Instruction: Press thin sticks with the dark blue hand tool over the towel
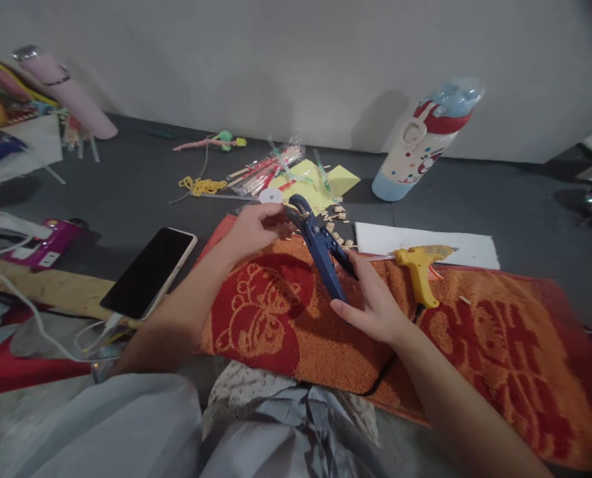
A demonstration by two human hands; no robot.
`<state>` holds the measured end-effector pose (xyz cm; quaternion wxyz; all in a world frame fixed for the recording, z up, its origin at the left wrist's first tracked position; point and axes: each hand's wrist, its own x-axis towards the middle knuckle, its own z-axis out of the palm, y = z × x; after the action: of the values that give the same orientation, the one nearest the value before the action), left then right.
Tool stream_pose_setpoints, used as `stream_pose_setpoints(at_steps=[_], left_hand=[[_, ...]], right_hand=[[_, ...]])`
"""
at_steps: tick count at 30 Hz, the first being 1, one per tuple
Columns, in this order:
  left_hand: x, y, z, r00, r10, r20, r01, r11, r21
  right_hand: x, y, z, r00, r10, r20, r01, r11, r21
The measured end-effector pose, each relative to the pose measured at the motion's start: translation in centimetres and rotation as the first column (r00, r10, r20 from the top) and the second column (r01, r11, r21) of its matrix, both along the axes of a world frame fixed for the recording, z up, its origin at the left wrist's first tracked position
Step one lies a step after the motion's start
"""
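Observation:
My right hand (373, 299) is wrapped round the handles of a dark blue hand cutter (320, 255), which tilts up and to the left over an orange and red towel (336, 332). At the cutter's jaw end, my left hand (259, 229) has its thumb and fingers closed together; whatever they pinch is too small to make out. Beyond the jaws lie several short cut wood pieces (336, 214). A yellow glue gun (422, 265) rests on the towel to the right of my right hand.
A white board strip (430, 244) lies behind the glue gun. Farther back are yellow paper (343, 180), bagged sticks (266, 169), yellow cord (202, 186) and a water bottle (415, 149). On the left are a phone (149, 272), a purple power strip (42, 245) and a pink flask (70, 93).

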<state>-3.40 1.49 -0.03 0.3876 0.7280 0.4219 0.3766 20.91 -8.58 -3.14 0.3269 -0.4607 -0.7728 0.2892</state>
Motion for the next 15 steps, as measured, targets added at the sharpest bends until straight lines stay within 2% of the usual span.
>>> stream_pose_setpoints(at_steps=[2,4,7,9,12,15], left_hand=[[0.1,-0.1,-0.1,0.995,0.088,-0.053,-0.079,0.986,0.148],[0.2,-0.4,-0.2,0.975,0.181,-0.13,-0.137,0.947,0.289],[0.5,-0.7,-0.3,0.961,0.2,-0.189,-0.125,0.929,0.35],[0.6,-0.6,-0.4,0.977,0.157,-0.145,-0.113,0.955,0.273],[0.6,0.0,-0.7,0.993,0.1,0.058,-0.104,0.992,0.068],[0.3,0.5,-0.6,0.98,0.054,0.194,-0.03,0.992,-0.124]], right_hand=[[0.0,0.0,-0.1,1.0,-0.005,0.006,0.005,1.0,0.01],[-0.1,-0.1,-0.2,1.0,-0.008,0.004,0.008,1.0,0.0],[-0.1,-0.1,-0.3,1.0,-0.011,0.001,0.011,1.0,-0.017],[-0.1,0.0,-0.3,1.0,-0.007,0.001,0.007,1.0,-0.015],[0.0,0.0,0.0,1.0,0.017,0.0,-0.017,1.0,-0.002],[0.0,0.2,0.3,0.998,0.064,-0.01,-0.064,0.998,0.016]])
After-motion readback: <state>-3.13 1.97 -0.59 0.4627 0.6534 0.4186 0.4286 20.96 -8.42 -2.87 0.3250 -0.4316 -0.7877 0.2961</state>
